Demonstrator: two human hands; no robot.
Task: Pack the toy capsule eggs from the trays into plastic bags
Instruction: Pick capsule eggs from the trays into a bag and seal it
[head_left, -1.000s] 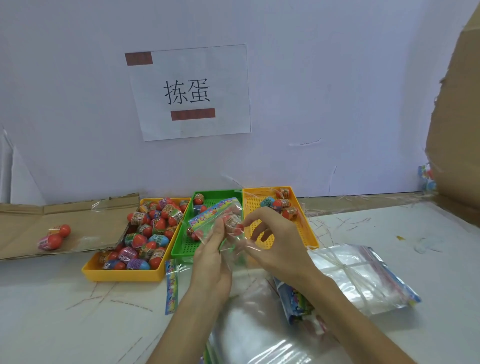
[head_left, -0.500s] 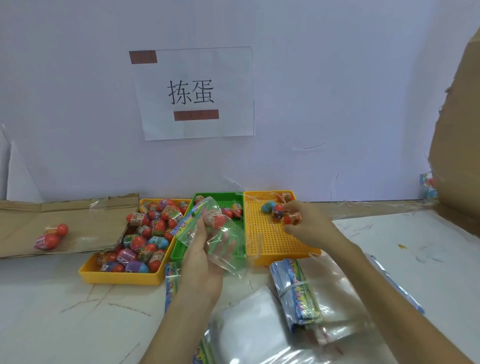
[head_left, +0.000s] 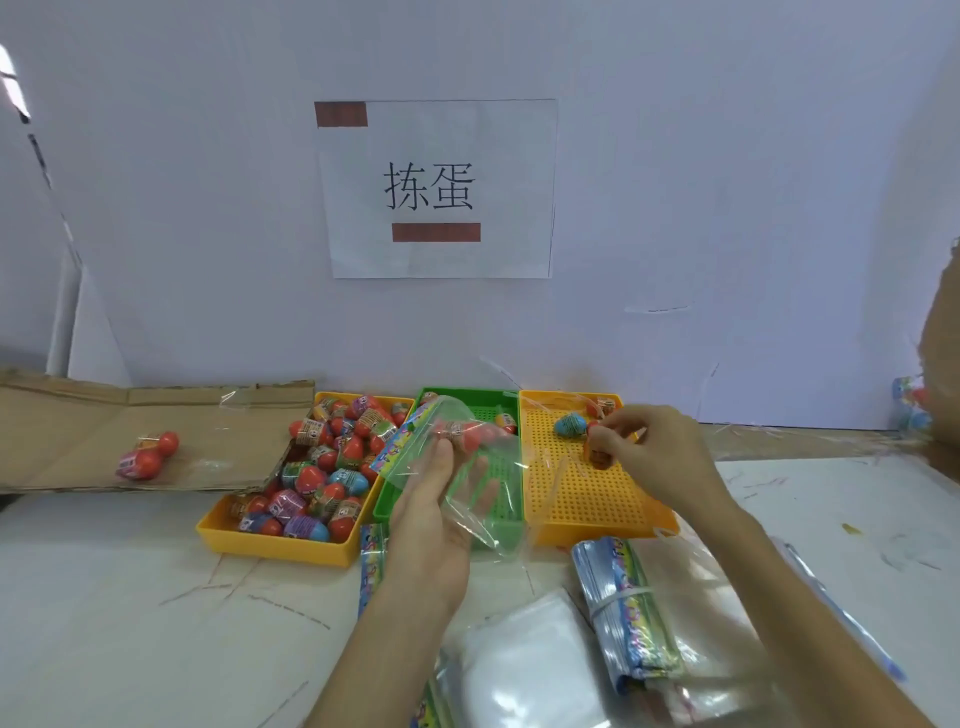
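Bundled bags (head_left: 634, 613) lie lower right on the bench (head_left: 130, 597). At centre, the left hand (head_left: 431, 519) has its grip on a clear bag (head_left: 493, 499) with eggs (head_left: 470, 435) inside, screening the green tray (head_left: 496, 400). The right hand (head_left: 654, 457) pinches an egg (head_left: 597, 449) over the right yellow tray (head_left: 587, 499). Loose eggs (head_left: 322, 467) fill the left yellow tray (head_left: 270, 543).

A paper sign (head_left: 436, 187) with two printed characters hangs upper centre on the wall. Flattened cardboard (head_left: 62, 431) lies middle left on the surface (head_left: 130, 597).

wall (head_left: 727, 182): pale, bearing paper sign (head_left: 436, 187) | tabletop (head_left: 130, 597): white, scuffed | cardboard (head_left: 78, 431): left, flattened
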